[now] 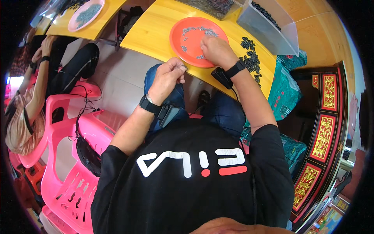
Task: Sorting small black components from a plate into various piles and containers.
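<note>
Many slim grey pins point(209, 31) lie scattered on an orange-red plate point(191, 45). Over it, the right hand point(217, 50) bunches its fingers; near its closest rim, the left hand point(169, 76) curls. Whether either grips a pin cannot be told. Light, single pinches should suit.

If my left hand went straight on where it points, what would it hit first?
Probably the orange plate, or, if your left hand is lower, the edge of the yellow table; depth is unclear.

Bright light covers the yellow table point(152, 33), and a white patch point(16, 81) glares at the far left. Fisheye distortion bends outer edges, and the corners fall to black.
</note>
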`<state>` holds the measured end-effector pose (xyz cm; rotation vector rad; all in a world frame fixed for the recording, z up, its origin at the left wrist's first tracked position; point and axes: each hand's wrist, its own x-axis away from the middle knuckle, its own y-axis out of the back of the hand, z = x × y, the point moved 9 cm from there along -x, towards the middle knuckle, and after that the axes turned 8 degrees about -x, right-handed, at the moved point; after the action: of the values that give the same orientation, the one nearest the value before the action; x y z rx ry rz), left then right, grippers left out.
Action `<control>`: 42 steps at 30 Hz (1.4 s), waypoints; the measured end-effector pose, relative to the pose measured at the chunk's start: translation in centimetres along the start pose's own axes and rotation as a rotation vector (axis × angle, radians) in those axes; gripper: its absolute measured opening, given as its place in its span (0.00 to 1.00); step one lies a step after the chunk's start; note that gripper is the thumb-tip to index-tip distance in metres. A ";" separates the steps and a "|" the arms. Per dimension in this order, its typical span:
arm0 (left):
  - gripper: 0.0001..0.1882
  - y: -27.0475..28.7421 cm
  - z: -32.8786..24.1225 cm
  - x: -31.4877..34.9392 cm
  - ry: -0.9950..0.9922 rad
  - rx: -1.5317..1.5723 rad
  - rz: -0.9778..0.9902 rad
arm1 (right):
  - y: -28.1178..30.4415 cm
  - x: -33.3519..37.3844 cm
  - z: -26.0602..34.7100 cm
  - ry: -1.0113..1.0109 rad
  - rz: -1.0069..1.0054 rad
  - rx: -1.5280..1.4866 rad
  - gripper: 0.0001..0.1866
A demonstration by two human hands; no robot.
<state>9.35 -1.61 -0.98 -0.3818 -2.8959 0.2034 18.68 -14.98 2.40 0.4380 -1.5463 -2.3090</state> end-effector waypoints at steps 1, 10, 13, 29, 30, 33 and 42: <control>0.04 0.1 0.0 0.0 0.004 0.007 -0.001 | 0.2 0.1 -0.1 0.002 -0.001 -0.001 0.07; 0.05 0.2 0.3 0.0 0.016 0.013 -0.010 | 1.8 4.5 -2.3 -0.274 -0.142 -1.243 0.07; 0.05 0.1 0.2 0.2 0.005 0.002 -0.011 | 1.0 5.9 -0.2 -0.336 -0.080 -1.378 0.07; 0.06 -0.1 -2.4 1.3 -0.224 -0.281 -0.139 | -0.6 6.7 4.9 -0.200 -0.045 -1.340 0.05; 0.06 -0.1 -2.3 1.2 -0.222 -0.281 -0.140 | -0.6 6.7 4.9 -0.200 -0.044 -1.341 0.05; 0.06 -0.2 -2.4 1.2 -0.235 -0.285 -0.143 | -0.6 6.7 5.3 -0.175 -0.041 -1.329 0.06; 0.06 -0.4 -3.0 1.4 -0.267 -0.325 -0.144 | -0.7 6.6 5.1 -0.168 -0.100 -1.335 0.06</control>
<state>8.63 -1.25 2.24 -0.2072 -3.2082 -0.2627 10.50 -13.39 3.10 -0.0547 0.2052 -2.8470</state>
